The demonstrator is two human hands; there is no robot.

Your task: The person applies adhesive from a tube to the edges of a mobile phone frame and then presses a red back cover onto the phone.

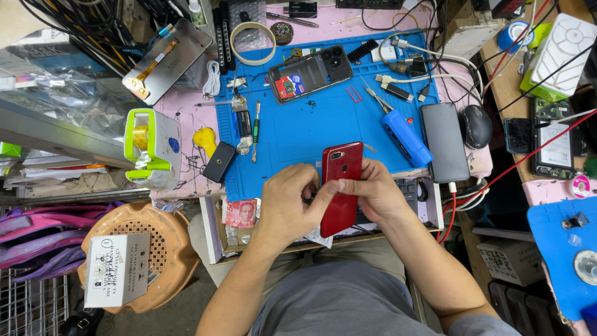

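Red phone (341, 186) was held back-up over the counter's near edge, above the blue mat (311, 134). Right hand (376, 193) gripped its side to steady it; left hand (289, 202) pinched at the left edge, fingertips working there.

This is a phone repair workshop: a blue silicone work mat (323, 134) holds an opened black phone (311, 73), thin metal tweezers (377, 98) and tangled charging cables (429, 59).
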